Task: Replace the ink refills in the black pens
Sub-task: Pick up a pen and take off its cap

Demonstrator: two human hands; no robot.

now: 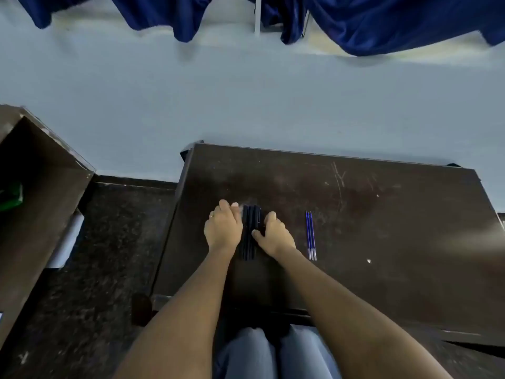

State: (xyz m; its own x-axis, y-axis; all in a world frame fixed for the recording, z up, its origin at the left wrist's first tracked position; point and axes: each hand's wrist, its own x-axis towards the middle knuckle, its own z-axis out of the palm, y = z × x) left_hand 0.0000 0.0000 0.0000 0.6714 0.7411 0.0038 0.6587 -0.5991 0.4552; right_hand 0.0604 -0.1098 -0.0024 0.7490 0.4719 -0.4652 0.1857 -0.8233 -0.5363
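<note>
A bundle of black pens [249, 236] lies lengthwise on the dark wooden desk [382, 228], pointing away from me. My left hand [222, 227] rests against the bundle's left side with its fingers fairly straight. My right hand [274, 232] lies on the bundle's right side, its thumb across the pens and its fingers curled over their edge. Blue ink refills [310, 235] lie side by side on the desk to the right of my right hand, apart from it.
A second dark desk [41, 170] stands at the left with a green object [11, 194] on it and a pale roll [67, 239] at its edge. Dark speckled floor separates the desks. A pale wall and blue curtains [396, 20] are beyond.
</note>
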